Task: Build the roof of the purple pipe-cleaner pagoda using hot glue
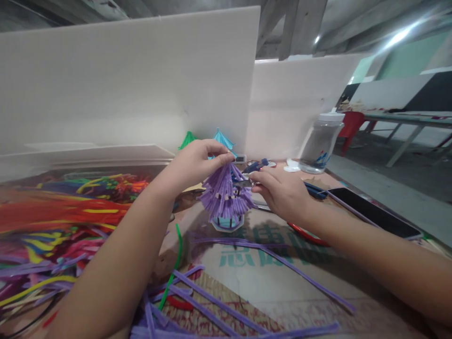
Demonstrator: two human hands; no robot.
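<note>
A small tiered pagoda model (pixel 229 203), its roofs covered with purple pipe cleaners, stands on a pale polygonal base. My left hand (pixel 208 162) pinches the peak of its upper roof between thumb and fingers. On the model's right side my right hand (pixel 282 190) is closed around a small metal-bladed tool (pixel 243 183). The blade points left against the upper roof; the fingers hide most of the handle, so its exact kind is unclear. Loose purple pipe cleaners (pixel 303 273) lie in front, with a green pipe cleaner (pixel 179 254) among them.
Colourful pipe cleaners (pixel 88 207) heap up at left. Green (pixel 188 139) and light blue (pixel 223 138) roofed models stand behind. At right are a clear bottle (pixel 321 143), a phone (pixel 374 213) and blue-handled tools (pixel 256 166). A white board (pixel 123 84) closes off the back.
</note>
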